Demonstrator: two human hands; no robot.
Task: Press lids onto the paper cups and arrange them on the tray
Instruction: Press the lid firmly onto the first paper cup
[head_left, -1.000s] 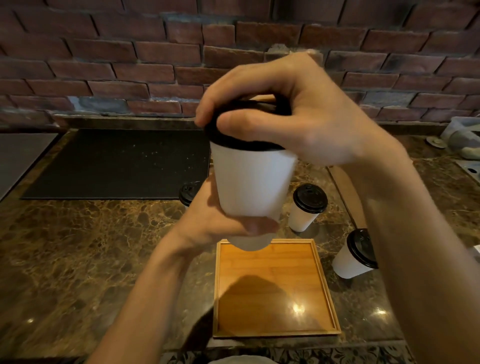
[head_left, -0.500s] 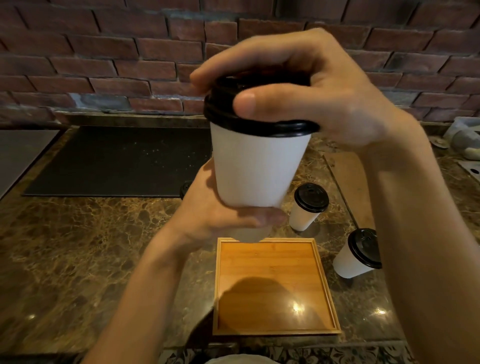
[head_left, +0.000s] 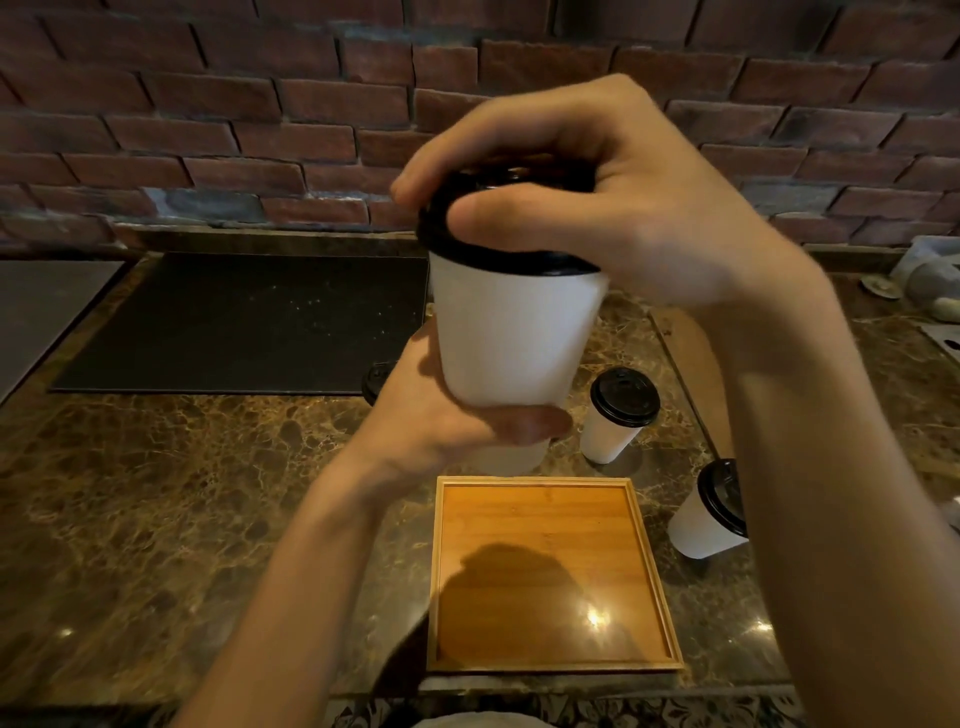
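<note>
Left hand (head_left: 441, 415) grips the white paper cup (head_left: 511, 338) round its lower half, held up above the desk (head_left: 156, 493). Right hand (head_left: 623, 208) is curled over the black lid (head_left: 498, 262), thumb on the near rim. The lid looks seated, but its far side is hidden. Wooden tray (head_left: 545, 667) lies below. Two lidded cups stand on the desk, nearer cup (head_left: 701, 525) right of the tray and farther cup (head_left: 610, 431) beyond its corner.

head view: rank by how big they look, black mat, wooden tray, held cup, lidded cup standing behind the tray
1. Wooden tray and black mat: about alike, not ranked.
2. Held cup, enlarged by nearness to the camera.
3. Lidded cup behind the tray, smallest here.
</note>
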